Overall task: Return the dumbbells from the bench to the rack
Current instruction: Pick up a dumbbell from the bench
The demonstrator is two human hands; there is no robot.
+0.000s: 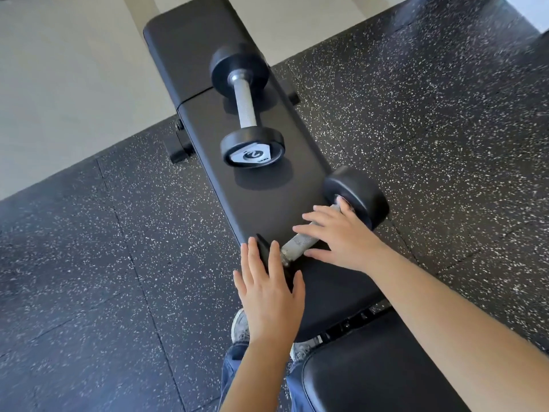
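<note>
Lying crosswise toward tabletop's (276, 203) near end, near dumbbell (295, 242), right grip (341, 233) spread flat over its handle, left grip (267, 292) straight-fingered against its left head, far dumbbell (246, 105) lengthwise mid-tabletop

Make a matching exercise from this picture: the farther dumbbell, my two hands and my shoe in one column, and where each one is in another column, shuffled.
Things
1. farther black round-headed dumbbell with a metal handle
2. left hand
3. right hand
4. grey sneaker

Places
A. over the metal handle of the nearer black dumbbell
B. on the speckled black rubber floor
C. lying untouched on the black padded bench
D. on the nearer dumbbell's end weight

Pairs: 1-C, 2-D, 3-A, 4-B
</note>
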